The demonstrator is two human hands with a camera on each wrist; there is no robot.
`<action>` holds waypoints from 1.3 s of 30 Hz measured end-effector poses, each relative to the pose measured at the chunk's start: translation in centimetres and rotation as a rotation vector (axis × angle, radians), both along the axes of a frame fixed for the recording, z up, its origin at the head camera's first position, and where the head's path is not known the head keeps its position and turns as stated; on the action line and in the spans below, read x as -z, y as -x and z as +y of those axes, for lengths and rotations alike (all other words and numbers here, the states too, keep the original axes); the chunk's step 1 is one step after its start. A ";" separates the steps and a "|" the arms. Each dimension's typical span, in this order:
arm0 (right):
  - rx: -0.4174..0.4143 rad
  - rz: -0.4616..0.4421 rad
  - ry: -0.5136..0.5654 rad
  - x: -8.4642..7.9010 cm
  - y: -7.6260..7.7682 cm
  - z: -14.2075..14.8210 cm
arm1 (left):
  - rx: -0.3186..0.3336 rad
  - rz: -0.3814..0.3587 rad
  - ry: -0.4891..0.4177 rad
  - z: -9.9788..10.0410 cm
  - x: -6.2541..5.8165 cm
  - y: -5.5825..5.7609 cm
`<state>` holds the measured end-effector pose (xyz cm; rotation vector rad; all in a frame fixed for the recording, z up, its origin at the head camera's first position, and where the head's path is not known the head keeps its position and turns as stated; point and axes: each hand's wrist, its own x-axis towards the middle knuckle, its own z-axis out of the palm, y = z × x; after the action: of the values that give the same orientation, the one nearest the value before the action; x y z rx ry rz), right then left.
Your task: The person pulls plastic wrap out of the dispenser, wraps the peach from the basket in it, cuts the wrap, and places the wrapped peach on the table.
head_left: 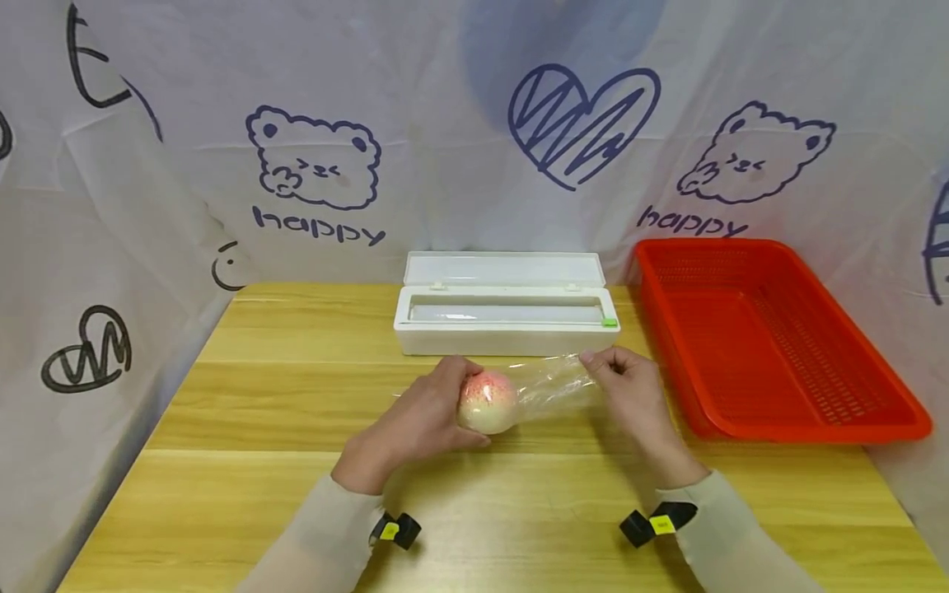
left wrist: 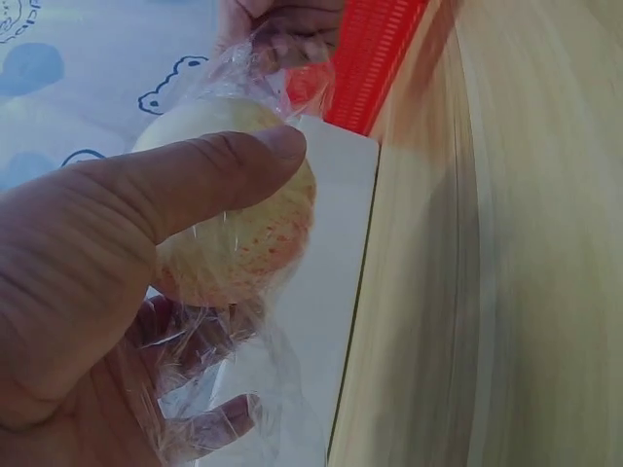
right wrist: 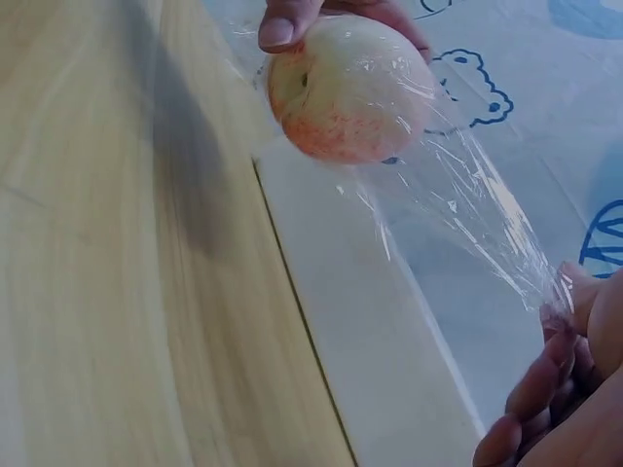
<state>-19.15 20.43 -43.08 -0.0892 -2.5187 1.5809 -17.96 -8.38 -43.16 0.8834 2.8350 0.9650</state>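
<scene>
My left hand [head_left: 427,416] grips a pale peach [head_left: 488,403] with a pink-red blush, thumb on one side and fingers round the other. Clear plastic wrap [right wrist: 487,209] covers the fruit and stretches out to the right. Its gathered far end is pinched between thumb and fingertips of my right hand [head_left: 632,399]. In the left wrist view, more loose film hangs around the left fingers under the peach [left wrist: 234,238]. Both hands are held over the table, in front of a white wrap dispenser [head_left: 507,339] whose lid stands raised, a roll lying inside.
A red plastic basket [head_left: 685,362] with perforated walls stands at the right, close beside my right hand. The wooden table [head_left: 259,494] runs back to a white cloth [head_left: 445,165] printed with bears and hearts. A small green piece [head_left: 610,323] sits on the dispenser's right end.
</scene>
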 end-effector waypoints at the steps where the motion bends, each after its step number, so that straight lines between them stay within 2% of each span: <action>1: 0.000 -0.010 0.010 -0.1 0.0 0.0 | -0.003 0.002 -0.007 0.0 0.0 -0.1; 4: -0.036 -0.078 0.081 -0.5 -0.1 0.1 | -0.024 0.018 -0.011 0.1 -0.1 -0.3; 10: -0.220 -0.330 0.253 -1.1 -0.4 -0.6 | -0.022 0.040 -0.020 0.4 -0.3 -0.6; 12: -0.247 -0.368 0.279 -1.2 -0.4 -0.8 | -0.014 0.046 -0.022 0.6 -0.4 -0.7; 14: -0.239 -0.378 0.315 -1.2 -0.4 -1.0 | -0.010 0.051 -0.018 0.7 -0.4 -0.8; 17: -0.195 -0.344 0.324 -1.2 -0.3 -1.1 | -0.006 0.062 -0.007 0.8 -0.5 -0.9; 22: -0.103 -0.163 0.222 -1.0 -0.3 -1.3 | 0.019 0.062 -0.015 1.0 -0.4 -1.0; 24: -0.069 -0.100 0.192 -1.1 -0.4 -1.5 | 0.030 0.034 -0.034 1.0 -0.3 -1.1; 28: -0.033 -0.021 0.182 -1.5 -0.5 -1.8 | 0.036 -0.084 -0.105 1.2 -0.1 -1.2; 33: -0.065 0.002 0.250 -2.6 -0.7 -2.4 | 0.044 -0.207 -0.161 1.2 0.2 -1.1; 36: -0.091 0.000 0.352 -3.2 -0.8 -2.7 | 0.070 -0.261 -0.196 1.1 0.2 -1.1; 39: -0.127 -0.010 0.472 -3.8 -0.9 -2.9 | 0.109 -0.358 -0.284 1.1 0.1 -1.2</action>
<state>-18.23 17.58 -39.32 0.0060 -2.1411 2.1980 -16.77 -7.23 -43.26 0.7792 2.3671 1.3750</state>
